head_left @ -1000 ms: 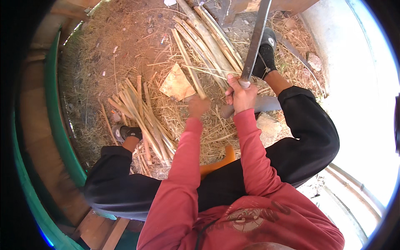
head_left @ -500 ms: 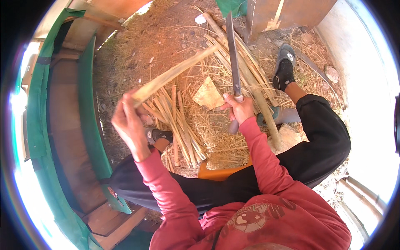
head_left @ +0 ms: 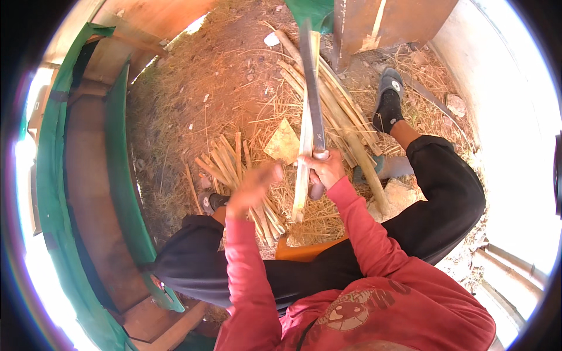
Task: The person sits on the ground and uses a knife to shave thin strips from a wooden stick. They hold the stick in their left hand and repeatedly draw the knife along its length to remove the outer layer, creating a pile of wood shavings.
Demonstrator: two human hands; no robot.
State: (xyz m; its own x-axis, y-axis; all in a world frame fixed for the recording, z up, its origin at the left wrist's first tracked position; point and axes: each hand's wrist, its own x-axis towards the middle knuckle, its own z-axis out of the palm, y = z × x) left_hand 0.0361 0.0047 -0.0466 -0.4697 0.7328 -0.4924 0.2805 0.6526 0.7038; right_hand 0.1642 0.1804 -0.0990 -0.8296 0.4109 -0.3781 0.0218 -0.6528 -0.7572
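Observation:
My right hand (head_left: 326,168) is closed round the handle of a machete (head_left: 315,96), its long dark blade pointing away from me. A pale split bamboo strip (head_left: 301,187) stands along the blade's left side, touching my right thumb and fingers; its upper part runs behind the blade. My left hand (head_left: 254,187), smeared by motion, is apart from the strip to its left, and its fingers cannot be made out. Beneath it lies a bundle of split strips (head_left: 225,161). A flat yellowish block (head_left: 283,142) rests on the straw beyond my hands.
Longer poles and strips (head_left: 342,108) lie ahead to the right, near my right foot (head_left: 389,99). A green-edged wooden frame (head_left: 88,193) stands at left, a pale wall (head_left: 497,105) at right. An orange seat edge (head_left: 307,250) shows below me. Another long blade (head_left: 430,93) lies by the wall.
The bamboo strip went from my left hand to upright beside the machete at my right hand. My left hand let go of it and moved right and down.

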